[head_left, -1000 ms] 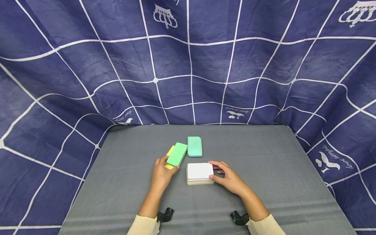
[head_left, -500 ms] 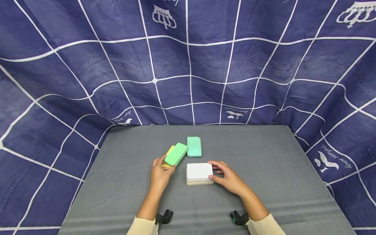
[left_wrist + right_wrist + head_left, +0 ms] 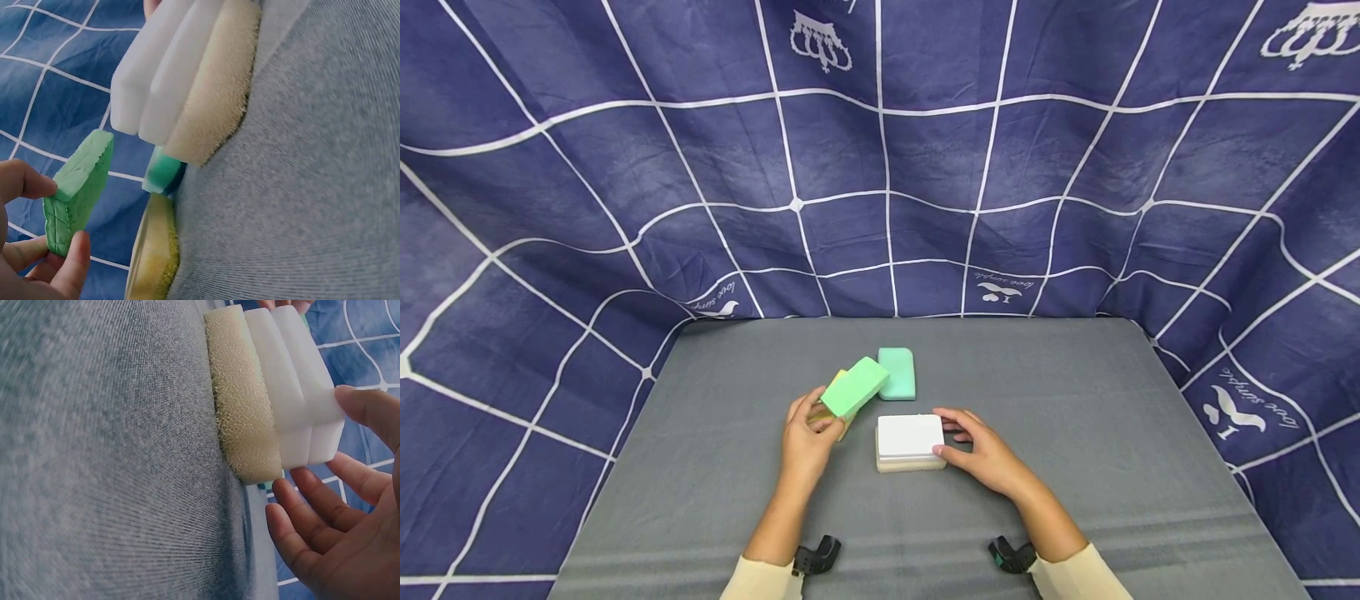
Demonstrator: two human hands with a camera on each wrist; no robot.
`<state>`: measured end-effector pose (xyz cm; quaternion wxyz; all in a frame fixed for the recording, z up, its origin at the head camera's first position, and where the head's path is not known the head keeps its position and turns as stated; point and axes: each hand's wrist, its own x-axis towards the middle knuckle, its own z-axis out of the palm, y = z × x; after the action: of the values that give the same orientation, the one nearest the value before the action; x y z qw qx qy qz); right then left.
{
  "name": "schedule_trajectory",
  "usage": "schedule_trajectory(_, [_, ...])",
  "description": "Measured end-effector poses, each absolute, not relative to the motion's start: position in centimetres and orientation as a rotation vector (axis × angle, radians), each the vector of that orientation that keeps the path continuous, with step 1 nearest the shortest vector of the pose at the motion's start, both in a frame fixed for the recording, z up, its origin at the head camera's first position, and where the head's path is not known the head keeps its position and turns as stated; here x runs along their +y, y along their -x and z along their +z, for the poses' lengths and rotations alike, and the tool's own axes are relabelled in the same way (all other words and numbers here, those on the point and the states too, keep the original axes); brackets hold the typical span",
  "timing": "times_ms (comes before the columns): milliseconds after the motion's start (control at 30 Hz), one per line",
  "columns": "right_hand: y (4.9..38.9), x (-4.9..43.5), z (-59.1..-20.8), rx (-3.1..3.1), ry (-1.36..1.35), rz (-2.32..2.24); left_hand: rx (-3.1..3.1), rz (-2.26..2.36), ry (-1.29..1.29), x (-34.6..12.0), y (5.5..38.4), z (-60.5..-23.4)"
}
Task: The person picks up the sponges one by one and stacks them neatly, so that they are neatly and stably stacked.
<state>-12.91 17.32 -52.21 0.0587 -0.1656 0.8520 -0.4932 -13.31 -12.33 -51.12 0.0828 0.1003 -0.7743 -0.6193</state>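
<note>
- The green block [image 3: 854, 387] is held up off the table [image 3: 1037, 375], tilted, above the yellow sponge [image 3: 153, 250]; the left wrist view shows the two apart.
- The left hand [image 3: 807, 439] pinches one end of the green block between thumb and fingers.
- The yellow sponge lies on the table, partly hidden from the head view by the block and the hand.
- The teal sponge [image 3: 898, 373] lies flat just beyond, one side overlapped in the head view by the green block.
- Nearer the person stands a stack: upper white block [image 3: 309, 362], lower white block [image 3: 275, 362], beige sponge [image 3: 244, 400] at the bottom.
- The right hand [image 3: 981, 454] grips the stack's right end, thumb on one side and fingers curved to the other, tips at the white blocks.
- Dark blue cloth [image 3: 932, 154] with white lines hangs behind the table.
</note>
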Motion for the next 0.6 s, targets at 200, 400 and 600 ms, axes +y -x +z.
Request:
schedule_trajectory(200, [12.82,17.34,-52.15,2.58,0.475,-1.492,-2.263,-2.023,-0.24,-12.34,13.13,-50.68])
schedule_trajectory(400, [12.86,17.43,-52.37,2.584,0.505,-1.494,-2.19,-2.173,-0.129,-12.21,12.92,-50.48])
schedule_trajectory(600, [12.86,17.58,-52.56,2.581,0.521,-1.5,-2.129,-2.25,-0.034,-11.91,12.69,-50.29])
